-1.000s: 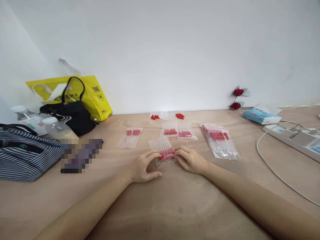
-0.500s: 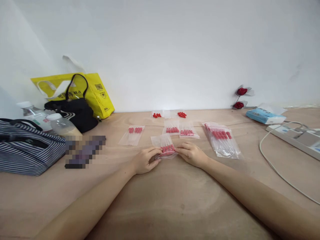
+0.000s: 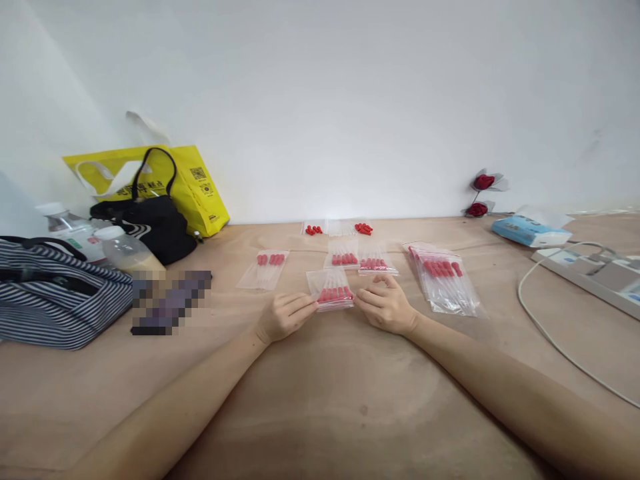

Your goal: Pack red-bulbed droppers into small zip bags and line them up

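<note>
A small clear zip bag (image 3: 332, 289) lies on the table between my hands. Inside it are several thin, clear stems with red ends that look like droppers, their red ends towards me. My left hand (image 3: 286, 315) pinches the bag's near left corner, the thumb hidden under the fingers. At the near right corner, my right hand (image 3: 386, 308) has its thumb and fingers pressed together on the edge, its index finger bent up. Just beyond lie two similar filled bags, one on the left (image 3: 344, 256) and one on the right (image 3: 378, 260).
A bag (image 3: 265, 270) with similar pieces lies left, and a stack of filled bags (image 3: 447, 280) right. Loose red pieces (image 3: 364, 229) lie by the wall. Further out are a striped bag (image 3: 65, 300), a yellow bag (image 3: 200, 193), tissues (image 3: 530, 231), a power strip (image 3: 590, 273) and its cable.
The bag's near edge now lies flatter and straighter, with its zip strip showing. My left hand has shifted slightly left, and my right index finger has lifted and bent.
</note>
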Motion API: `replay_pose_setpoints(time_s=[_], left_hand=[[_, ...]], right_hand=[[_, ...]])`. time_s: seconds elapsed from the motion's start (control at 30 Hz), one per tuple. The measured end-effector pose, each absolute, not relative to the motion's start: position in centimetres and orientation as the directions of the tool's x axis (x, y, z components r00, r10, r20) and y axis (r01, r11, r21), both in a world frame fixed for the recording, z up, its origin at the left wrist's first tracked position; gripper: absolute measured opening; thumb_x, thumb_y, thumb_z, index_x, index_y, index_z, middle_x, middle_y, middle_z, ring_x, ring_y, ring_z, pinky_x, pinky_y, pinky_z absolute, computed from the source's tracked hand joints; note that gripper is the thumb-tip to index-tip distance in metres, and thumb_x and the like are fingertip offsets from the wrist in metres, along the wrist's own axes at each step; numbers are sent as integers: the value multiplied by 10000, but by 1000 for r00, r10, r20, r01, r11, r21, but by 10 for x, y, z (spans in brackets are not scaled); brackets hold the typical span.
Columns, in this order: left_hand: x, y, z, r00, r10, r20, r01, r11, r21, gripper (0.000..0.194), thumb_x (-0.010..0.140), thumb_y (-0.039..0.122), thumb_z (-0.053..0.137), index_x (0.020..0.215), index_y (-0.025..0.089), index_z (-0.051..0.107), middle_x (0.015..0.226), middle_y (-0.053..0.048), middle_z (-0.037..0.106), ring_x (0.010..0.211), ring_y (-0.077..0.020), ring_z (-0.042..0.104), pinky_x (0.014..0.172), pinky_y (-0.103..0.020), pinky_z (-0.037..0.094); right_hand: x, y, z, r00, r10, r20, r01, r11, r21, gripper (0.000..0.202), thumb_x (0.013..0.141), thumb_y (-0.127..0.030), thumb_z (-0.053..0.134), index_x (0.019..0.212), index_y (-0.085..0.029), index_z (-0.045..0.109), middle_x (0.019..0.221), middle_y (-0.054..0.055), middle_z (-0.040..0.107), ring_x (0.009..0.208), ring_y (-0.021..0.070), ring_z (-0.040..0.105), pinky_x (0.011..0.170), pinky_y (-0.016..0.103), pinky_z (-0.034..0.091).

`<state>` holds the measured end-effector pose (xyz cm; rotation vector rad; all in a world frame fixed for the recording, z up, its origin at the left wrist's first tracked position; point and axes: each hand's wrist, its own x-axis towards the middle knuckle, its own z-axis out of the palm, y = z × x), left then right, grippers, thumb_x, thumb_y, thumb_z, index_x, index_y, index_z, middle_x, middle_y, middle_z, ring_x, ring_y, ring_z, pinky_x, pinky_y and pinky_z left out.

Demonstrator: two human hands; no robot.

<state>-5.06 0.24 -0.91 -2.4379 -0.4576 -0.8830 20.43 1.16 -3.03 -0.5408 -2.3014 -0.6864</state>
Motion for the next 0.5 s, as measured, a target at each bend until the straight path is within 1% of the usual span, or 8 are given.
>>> replay_pose_setpoints(time_s=[0.1,0.2,0.3,0.5], left_hand=[[-49,3,-10,701,188,688,501,-817,-287,140,799,130,484,846,182,606,792,-16,680,741,-110,635,683,-228,534],[-40,3,-10,660,256,706,554,-801,-228,133,793,141,498,875,170,598,847,-30,675,825,-128,624,763,-255,524],[-26,3,-10,659,226,717,540,-807,-241,158,781,140,521,923,158,586,886,-36,669,852,-134,615,790,-265,516],[-11,5,-13,657,135,741,506,-809,-301,123,766,115,534,869,156,587,834,-23,671,766,-131,619,688,-264,520]], right_hand=[[202,11,-30,-647,240,723,578,774,260,189,823,-108,417,795,-203,578,708,-11,640,626,106,521,743,338,305],[199,10,-27,-571,270,775,604,778,174,169,822,-120,437,812,-202,584,730,-1,652,644,108,541,723,326,310],[194,8,-25,-556,265,788,594,790,154,156,820,-127,446,844,-191,587,745,11,656,660,111,550,712,323,312],[184,8,-25,-540,240,807,597,785,166,130,815,-152,468,787,-180,592,686,5,641,636,106,538,706,316,310]])
